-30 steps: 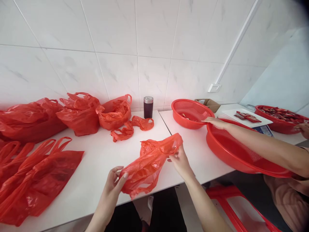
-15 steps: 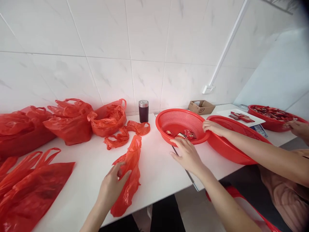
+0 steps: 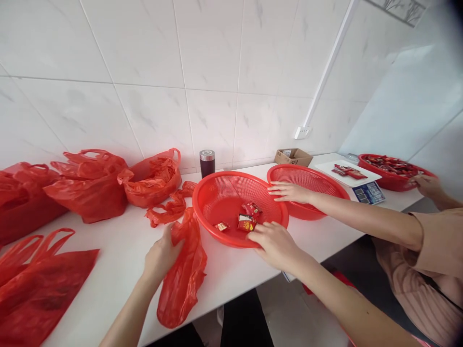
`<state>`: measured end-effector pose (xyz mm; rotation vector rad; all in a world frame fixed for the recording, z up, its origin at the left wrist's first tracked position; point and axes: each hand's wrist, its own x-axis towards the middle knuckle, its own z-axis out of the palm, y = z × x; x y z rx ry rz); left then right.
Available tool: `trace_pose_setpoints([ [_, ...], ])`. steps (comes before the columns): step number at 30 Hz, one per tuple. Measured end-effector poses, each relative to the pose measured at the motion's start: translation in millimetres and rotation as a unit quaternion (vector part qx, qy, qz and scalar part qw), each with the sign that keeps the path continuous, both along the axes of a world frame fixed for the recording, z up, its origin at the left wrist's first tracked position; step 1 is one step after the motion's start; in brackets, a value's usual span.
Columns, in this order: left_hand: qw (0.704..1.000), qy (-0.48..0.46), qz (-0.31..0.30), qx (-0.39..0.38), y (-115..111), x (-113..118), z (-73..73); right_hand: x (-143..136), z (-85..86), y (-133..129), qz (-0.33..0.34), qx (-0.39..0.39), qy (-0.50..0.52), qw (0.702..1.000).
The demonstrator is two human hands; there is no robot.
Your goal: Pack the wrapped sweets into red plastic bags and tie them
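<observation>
My left hand (image 3: 163,255) is closed around the upper part of a crumpled red plastic bag (image 3: 186,284) lying on the white table (image 3: 119,284). With its fingers over the near rim, my right hand (image 3: 275,245) grips a round red basket (image 3: 213,200). A few small packets lie inside it: a red one (image 3: 251,207), a red and yellow one (image 3: 246,222) and a smaller one (image 3: 221,226). The bag's upper end touches or nearly touches the basket's left side.
A co-worker's hand (image 3: 289,192) reaches over a second red basket (image 3: 325,185). Behind stand a dark cup (image 3: 207,166), a cardboard box (image 3: 293,157) and a scale (image 3: 369,193). Filled red bags (image 3: 90,188) line the left; a packet-filled basket (image 3: 427,174) stands far right.
The near basket has moved left and closer to me, with my right hand now on its rim. My left hand has closed on the bag. The co-worker's basket has shifted back and left.
</observation>
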<state>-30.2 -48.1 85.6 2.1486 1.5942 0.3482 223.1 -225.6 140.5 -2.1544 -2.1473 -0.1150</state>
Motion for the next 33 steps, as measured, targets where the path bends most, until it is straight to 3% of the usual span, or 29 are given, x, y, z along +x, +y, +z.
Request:
trace_pose_setpoints([
  [2, 0.996, -0.072, -0.003, -0.051, 3.7, -14.4, -5.0, -16.8, 0.5, -4.8, 0.014, -0.016, 0.007, 1.0],
  [4, 0.972, -0.21, 0.012, -0.105, -0.3, -32.0, -7.5, -29.6, -0.1, -4.3, 0.013, -0.023, 0.017, 1.0],
  [8, 0.872, -0.42, 0.133, -0.212, -22.0, -62.4, -1.0, -31.8, 7.1, 16.6, 0.001, -0.051, 0.078, 0.996],
  [11, 0.821, -0.486, 0.193, -0.231, -38.3, -74.4, 9.0, -14.7, 15.9, 49.7, 0.025, -0.106, 0.166, 0.98],
  [13, 0.8, -0.512, 0.207, -0.234, -46.7, -78.0, 14.2, -3.5, 14.9, 75.1, 0.035, -0.125, 0.158, 0.979],
  [17, 0.742, -0.551, 0.236, -0.301, -58.8, -78.1, 18.3, 2.1, -6.4, 113.4, 0.05, -0.175, 0.086, 0.98],
  [21, 0.665, -0.604, 0.269, -0.347, -67.6, -71.0, 19.3, 6.8, -18.1, 124.5, 0.035, -0.2, 0.063, 0.977],
  [27, 0.626, -0.642, 0.302, -0.324, -80.0, -52.6, 13.7, 33.9, -5.5, 95.7, -0.059, -0.229, 0.075, 0.969],
  [30, 0.619, -0.647, 0.292, -0.335, -86.3, -42.3, 6.2, 33.0, -12.3, 78.2, -0.098, -0.232, 0.104, 0.962],
  [33, 0.613, -0.661, 0.282, -0.327, -90.5, -34.2, 0.0, 37.1, -17.5, 77.1, -0.124, -0.21, 0.167, 0.955],
])
